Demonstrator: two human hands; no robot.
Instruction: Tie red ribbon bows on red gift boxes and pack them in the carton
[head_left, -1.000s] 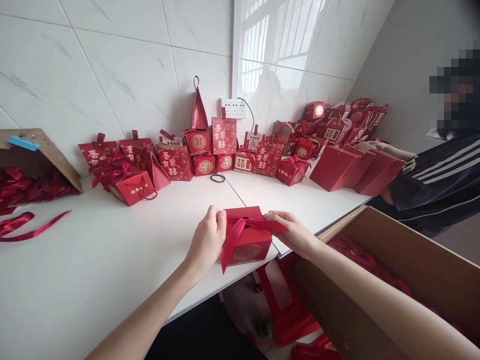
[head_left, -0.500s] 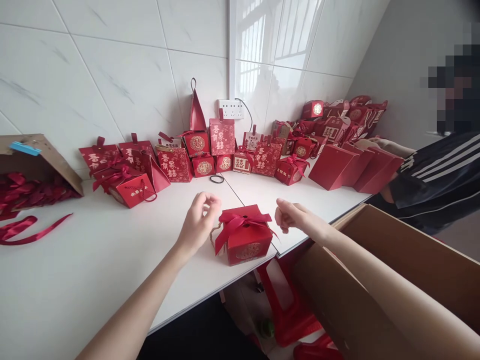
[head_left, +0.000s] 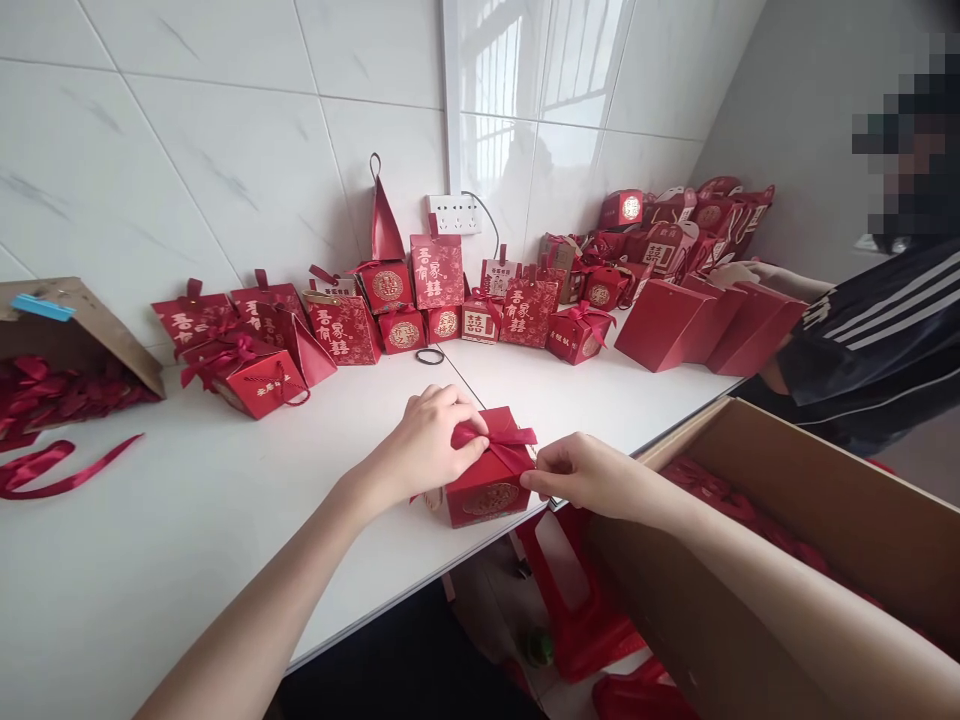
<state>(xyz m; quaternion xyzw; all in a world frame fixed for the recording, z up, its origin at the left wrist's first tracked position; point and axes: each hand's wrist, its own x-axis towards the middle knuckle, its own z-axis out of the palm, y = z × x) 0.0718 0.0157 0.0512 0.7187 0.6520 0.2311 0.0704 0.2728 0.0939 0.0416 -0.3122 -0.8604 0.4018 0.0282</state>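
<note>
While one red box (head_left: 487, 500) sits upright on the desk (head_left: 225, 540) just below the middle of the frame, two hands are on its single bow (head_left: 517, 437): the left hand (head_left: 424, 440) pinches the left loop between thumb and fingers, and the right hand (head_left: 589, 475) has its fingers pressed together, pinching the ribbon's tail (head_left: 516, 459) at the box's right edge. Three plain boxes (head_left: 667, 325) stand at the right of the frame, with one co-worker's hand (head_left: 739, 273) behind them. One black ring (head_left: 430, 362) lies near the centre, one socket (head_left: 454, 213) is above, and two stools (head_left: 577, 610) show at the bottom. Of two cartons (head_left: 847, 500), the right one is cut off by the frame and partly covered by the right forearm; the left one, bearing one blue clip (head_left: 43, 307), is cut off too. The left loop is mostly covered, and where the tail ends is hidden by the right fingers. Boxes in the upper-right pile (head_left: 667, 240) overlap too much to count, and the cartons' red contents are hard to make out
</note>
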